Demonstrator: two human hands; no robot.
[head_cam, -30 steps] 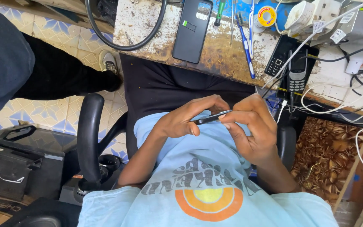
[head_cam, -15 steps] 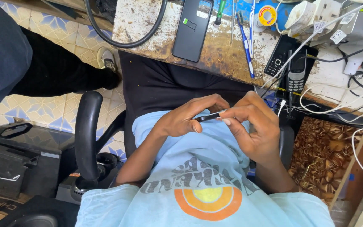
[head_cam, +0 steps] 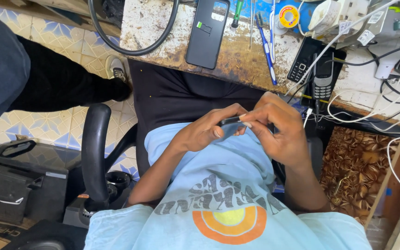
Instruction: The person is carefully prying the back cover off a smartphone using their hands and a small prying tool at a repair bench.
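Both hands, left hand (head_cam: 207,131) and right hand (head_cam: 278,132), gripping small dark device (head_cam: 230,126)

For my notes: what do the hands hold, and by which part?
A thin dark phone: left hand grips its left end, right hand its right end.

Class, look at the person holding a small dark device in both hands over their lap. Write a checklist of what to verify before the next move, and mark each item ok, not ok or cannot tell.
1. Left hand grips the small dark device: ok.
2. Right hand pinches the device's end with its fingertips: ok.
3. Device held over the lap, off the workbench: ok.
4. Device open or closed: cannot tell, fingers cover it.
5. Blue toothbrush lies on the bench ahead: ok.
6. White cables clear of both hands: ok.
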